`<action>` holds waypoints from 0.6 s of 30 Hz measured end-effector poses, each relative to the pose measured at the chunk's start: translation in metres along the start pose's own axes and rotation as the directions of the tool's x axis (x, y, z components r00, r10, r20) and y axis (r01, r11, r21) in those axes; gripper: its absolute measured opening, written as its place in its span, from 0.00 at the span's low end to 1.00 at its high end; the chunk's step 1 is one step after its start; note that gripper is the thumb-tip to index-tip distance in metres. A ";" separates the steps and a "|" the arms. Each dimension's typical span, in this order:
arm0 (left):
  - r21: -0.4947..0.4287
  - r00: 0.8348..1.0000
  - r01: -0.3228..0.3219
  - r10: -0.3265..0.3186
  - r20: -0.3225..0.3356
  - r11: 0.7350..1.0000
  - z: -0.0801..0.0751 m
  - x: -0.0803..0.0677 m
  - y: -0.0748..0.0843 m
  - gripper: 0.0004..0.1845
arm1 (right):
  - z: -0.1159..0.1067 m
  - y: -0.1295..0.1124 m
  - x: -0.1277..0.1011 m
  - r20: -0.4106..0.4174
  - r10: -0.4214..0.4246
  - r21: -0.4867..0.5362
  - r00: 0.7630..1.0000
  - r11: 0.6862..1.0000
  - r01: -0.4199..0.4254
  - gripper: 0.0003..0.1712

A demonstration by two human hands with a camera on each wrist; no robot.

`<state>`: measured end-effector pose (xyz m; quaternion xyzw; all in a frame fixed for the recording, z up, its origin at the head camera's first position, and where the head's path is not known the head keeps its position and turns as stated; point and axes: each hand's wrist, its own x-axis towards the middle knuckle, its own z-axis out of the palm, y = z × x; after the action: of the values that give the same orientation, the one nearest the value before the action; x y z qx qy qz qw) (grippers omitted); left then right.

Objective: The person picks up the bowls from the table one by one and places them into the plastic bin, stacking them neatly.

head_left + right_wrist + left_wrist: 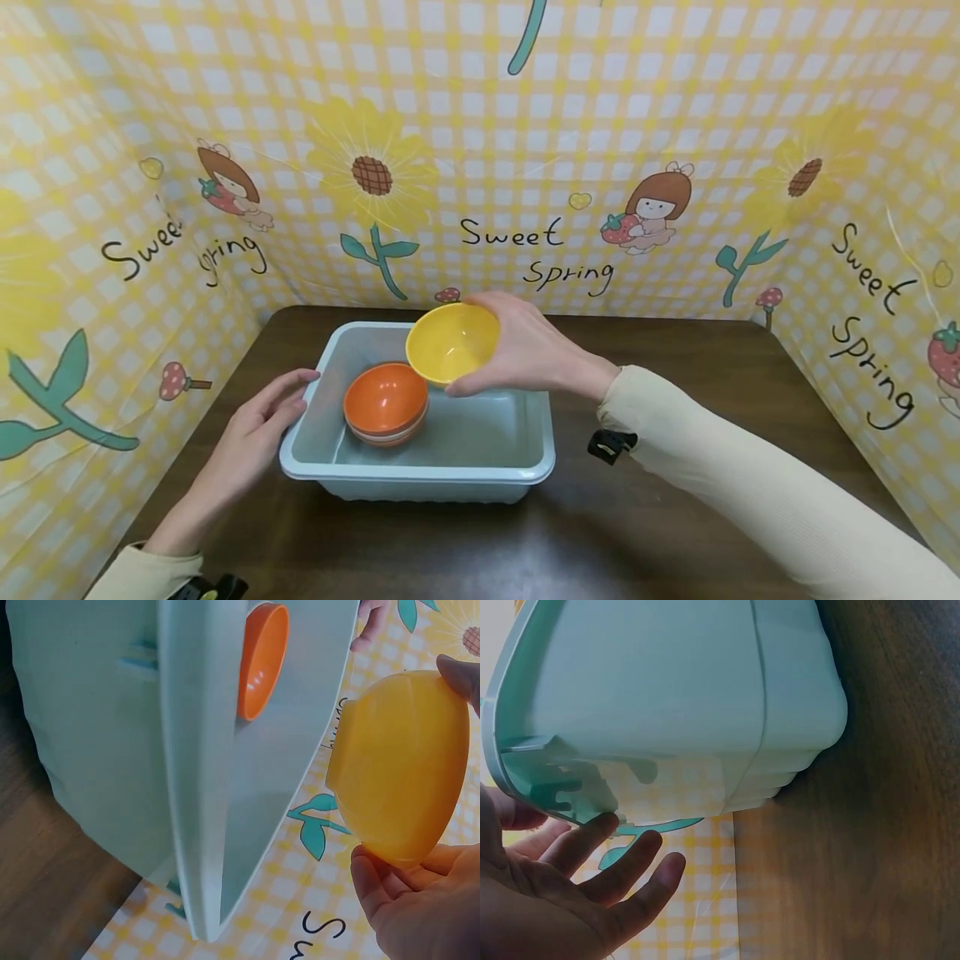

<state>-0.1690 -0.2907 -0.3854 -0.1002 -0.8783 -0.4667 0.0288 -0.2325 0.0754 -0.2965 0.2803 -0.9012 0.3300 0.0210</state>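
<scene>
My right hand (525, 346) grips a yellow bowl (444, 343) by its rim, thumb on the near side and fingers on the far side. The bowl is held above the pale blue-green plastic basin (420, 473), tilted so its inside faces the head camera. Inside the basin, toward its left, sits a short stack of bowls topped by an orange bowl (384, 398); a whitish rim shows beneath it. At the basin's left rim is my left hand (258, 429), its fingers relaxed and touching the edge. The left wrist view shows those fingers (634, 866) spread beside the basin's outer wall.
The basin stands on a dark brown wooden table (660, 500). Yellow checked cloth (487, 150) with flowers and printed words encloses the back and both sides. Each sleeve has a black device (611, 446) strapped near the wrist.
</scene>
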 end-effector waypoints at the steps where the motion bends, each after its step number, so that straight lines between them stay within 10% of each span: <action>1: 0.000 1.000 0.001 -0.001 0.002 1.000 0.000 0.000 0.000 0.23 | 0.001 -0.001 0.002 0.003 -0.009 -0.002 1.000 1.000 0.009 0.63; 18: -0.001 1.000 -0.009 0.009 -0.009 1.000 0.000 -0.001 0.000 0.23 | 0.015 -0.018 0.031 0.059 -0.060 -0.013 0.996 0.998 0.061 0.64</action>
<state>-0.1685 -0.2910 -0.3856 -0.1024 -0.8775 -0.4673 0.0349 -0.2476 0.0397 -0.2913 0.3168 -0.8950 0.3141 0.0064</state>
